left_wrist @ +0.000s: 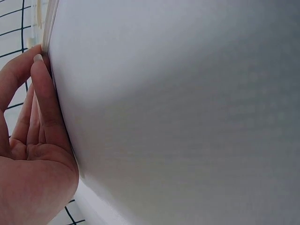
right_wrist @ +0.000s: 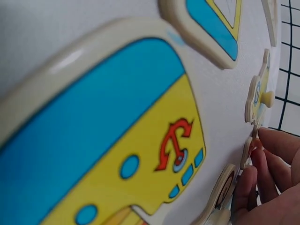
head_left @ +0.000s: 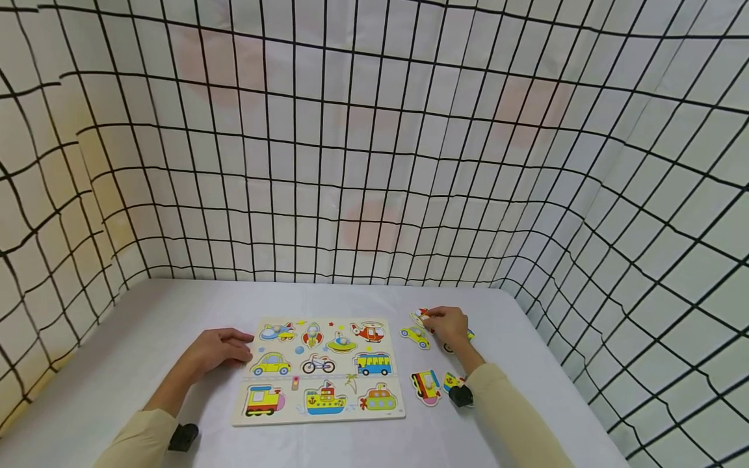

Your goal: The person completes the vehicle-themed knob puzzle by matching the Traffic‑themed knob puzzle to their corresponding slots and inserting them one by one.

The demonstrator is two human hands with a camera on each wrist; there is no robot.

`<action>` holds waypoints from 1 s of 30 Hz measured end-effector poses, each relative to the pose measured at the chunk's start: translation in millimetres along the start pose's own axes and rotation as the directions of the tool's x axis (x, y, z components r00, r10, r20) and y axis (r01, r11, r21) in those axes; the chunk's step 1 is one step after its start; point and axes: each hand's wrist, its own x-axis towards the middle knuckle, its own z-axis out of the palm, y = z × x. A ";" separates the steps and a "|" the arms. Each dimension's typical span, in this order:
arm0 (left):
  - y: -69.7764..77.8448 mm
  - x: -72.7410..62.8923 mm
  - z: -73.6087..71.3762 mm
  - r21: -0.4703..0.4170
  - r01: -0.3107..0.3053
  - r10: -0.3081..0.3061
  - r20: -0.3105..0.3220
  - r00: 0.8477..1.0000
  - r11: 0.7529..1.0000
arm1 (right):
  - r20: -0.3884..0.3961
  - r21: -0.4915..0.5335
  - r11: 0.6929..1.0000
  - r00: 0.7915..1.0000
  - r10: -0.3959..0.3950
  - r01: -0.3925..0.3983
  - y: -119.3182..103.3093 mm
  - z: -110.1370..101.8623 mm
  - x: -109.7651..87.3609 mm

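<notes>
A white wooden peg puzzle board [head_left: 301,383] with vehicle pictures lies flat on the table. My left hand [head_left: 215,349] rests at its left edge, fingertips touching the board's side; in the left wrist view that hand [left_wrist: 42,136] has its thumb and index fingertip close together by the edge. Right of the board, my right hand [head_left: 449,326] pinches a red-and-white puzzle piece [head_left: 419,316], mostly hidden by the fingers. In the right wrist view, fingertips of the right hand [right_wrist: 272,178] close around its small knob. A yellow car piece [head_left: 415,336] lies just beside this hand.
A train piece [head_left: 426,387] and a ship piece [head_left: 450,382] lie nearer me, the ship partly behind the right wrist's black camera [head_left: 461,396]. A bus piece [head_left: 471,335] shows behind the right hand. Black netting [head_left: 328,214] encloses the white table [head_left: 199,299].
</notes>
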 end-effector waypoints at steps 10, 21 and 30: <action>-0.4 0.0 -0.1 -0.002 -0.002 0.002 -0.001 1.000 1.000 | -0.029 0.029 0.999 0.999 0.023 -0.022 -2.9 2.1 -2.9; -2.2 -0.3 0.0 -0.016 0.007 -0.007 -0.003 1.000 1.000 | -0.022 0.030 0.999 1.000 0.020 -0.019 -4.2 -0.7 -2.8; -0.7 0.6 -0.1 -0.006 -0.001 0.001 -0.011 1.000 1.000 | -0.008 0.040 0.999 1.000 0.004 -0.004 -12.9 -7.7 -2.3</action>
